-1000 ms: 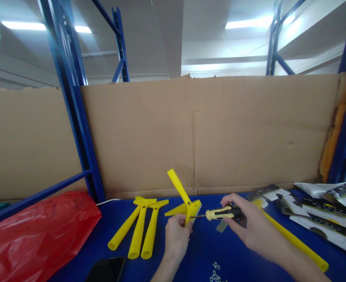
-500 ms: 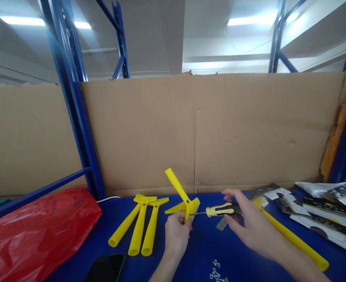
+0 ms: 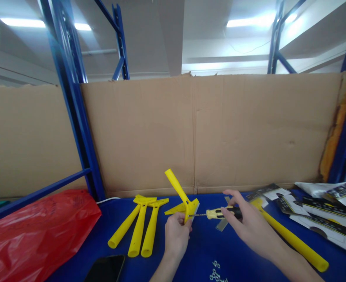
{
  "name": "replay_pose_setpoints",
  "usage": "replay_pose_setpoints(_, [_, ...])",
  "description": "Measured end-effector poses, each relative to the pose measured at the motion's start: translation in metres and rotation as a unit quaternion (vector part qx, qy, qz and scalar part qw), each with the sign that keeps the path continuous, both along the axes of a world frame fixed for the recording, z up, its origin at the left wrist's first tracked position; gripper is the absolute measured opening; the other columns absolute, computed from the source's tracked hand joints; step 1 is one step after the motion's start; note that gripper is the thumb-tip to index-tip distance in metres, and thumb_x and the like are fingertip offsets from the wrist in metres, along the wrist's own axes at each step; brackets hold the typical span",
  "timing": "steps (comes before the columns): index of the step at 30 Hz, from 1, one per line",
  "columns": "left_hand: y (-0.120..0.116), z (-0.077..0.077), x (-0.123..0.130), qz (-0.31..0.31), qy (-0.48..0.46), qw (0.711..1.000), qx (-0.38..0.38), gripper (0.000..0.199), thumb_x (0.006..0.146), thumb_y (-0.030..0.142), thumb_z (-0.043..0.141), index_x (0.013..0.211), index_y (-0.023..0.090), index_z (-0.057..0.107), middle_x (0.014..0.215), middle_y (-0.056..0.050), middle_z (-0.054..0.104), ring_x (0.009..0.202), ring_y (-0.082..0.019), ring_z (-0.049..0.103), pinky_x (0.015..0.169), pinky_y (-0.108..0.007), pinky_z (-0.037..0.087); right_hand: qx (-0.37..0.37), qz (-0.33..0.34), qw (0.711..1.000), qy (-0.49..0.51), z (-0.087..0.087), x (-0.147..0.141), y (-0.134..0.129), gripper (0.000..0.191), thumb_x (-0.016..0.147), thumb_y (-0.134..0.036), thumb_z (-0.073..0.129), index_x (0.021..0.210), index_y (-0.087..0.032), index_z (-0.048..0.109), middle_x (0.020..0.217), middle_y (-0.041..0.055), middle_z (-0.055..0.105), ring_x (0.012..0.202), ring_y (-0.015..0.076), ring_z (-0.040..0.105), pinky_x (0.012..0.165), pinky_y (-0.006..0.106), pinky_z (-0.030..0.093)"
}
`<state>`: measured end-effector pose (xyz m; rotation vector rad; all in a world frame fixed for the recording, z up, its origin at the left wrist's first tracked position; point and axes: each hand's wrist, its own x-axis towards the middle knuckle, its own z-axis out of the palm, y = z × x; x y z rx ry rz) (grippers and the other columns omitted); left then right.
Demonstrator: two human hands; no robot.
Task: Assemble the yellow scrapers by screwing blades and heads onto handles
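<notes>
My left hand (image 3: 177, 231) is closed around the head of a yellow plastic scraper (image 3: 177, 186), whose handle tilts up and to the left. A pale strip shows along the head's right edge. My right hand (image 3: 246, 217) has the cream-and-black handle of a screwdriver (image 3: 216, 213) between thumb and fingers. The screwdriver lies level, and its tip touches the scraper head. Behind the left hand, another yellow piece (image 3: 174, 208) is partly hidden. A flat grey metal blade (image 3: 221, 225) lies on the blue tabletop below the screwdriver.
Several yellow scrapers (image 3: 149, 231) lie to the left, near a black phone (image 3: 105, 268) and a red plastic bag (image 3: 40, 231). Small metal rings (image 3: 215, 270) sit at the front. A long yellow handle (image 3: 296, 239) and printed packaging (image 3: 331, 219) are at right. Cardboard (image 3: 143, 133) walls the back.
My right thumb and fingers have shifted around the screwdriver handle, and the handle appears turned. The left hand and its scraper have hardly moved.
</notes>
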<state>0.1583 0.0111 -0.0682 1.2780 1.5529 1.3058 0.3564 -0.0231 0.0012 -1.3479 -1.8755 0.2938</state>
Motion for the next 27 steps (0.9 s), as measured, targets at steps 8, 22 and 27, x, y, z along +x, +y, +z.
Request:
replay_pose_setpoints(8, [-0.0005,0.0024,0.0012,0.000,0.006,1.000,-0.008,0.007,0.070,0.020,0.063,0.068,0.013,0.061,0.055,0.001,0.060,0.051,-0.013,0.058,0.040,-0.019,0.039,-0.001,0.038,0.999,0.038,0.0037,0.0029,0.0008,0.031,0.085,-0.032,0.046,0.114,-0.024,0.043,0.089,0.0023,0.060,0.060,0.0145,0.059,0.054,0.026,0.048])
replay_pose_setpoints(22, [-0.0013,0.0027,0.0011,0.009,-0.005,1.000,-0.010,0.005,0.071,0.018,0.063,0.071,0.013,0.063,0.061,-0.002,0.064,0.055,-0.014,0.062,0.041,-0.018,0.041,0.008,0.053,0.998,0.027,0.0010,0.0021,-0.0010,0.031,0.084,-0.025,0.045,0.115,-0.024,0.041,0.099,0.0058,0.060,0.063,0.0150,0.061,0.058,0.028,0.051])
replay_pose_setpoints(27, [-0.0017,0.0049,0.0009,0.014,-0.013,1.000,-0.016,0.007,0.069,0.019,0.066,0.070,0.013,0.063,0.061,-0.002,0.065,0.056,-0.015,0.062,0.041,-0.018,0.042,-0.011,0.003,1.000,-0.020,0.0028,0.0010,0.0006,0.031,0.088,-0.041,0.044,0.114,-0.024,0.050,0.077,0.0030,0.065,0.062,0.0202,0.061,0.058,0.032,0.047])
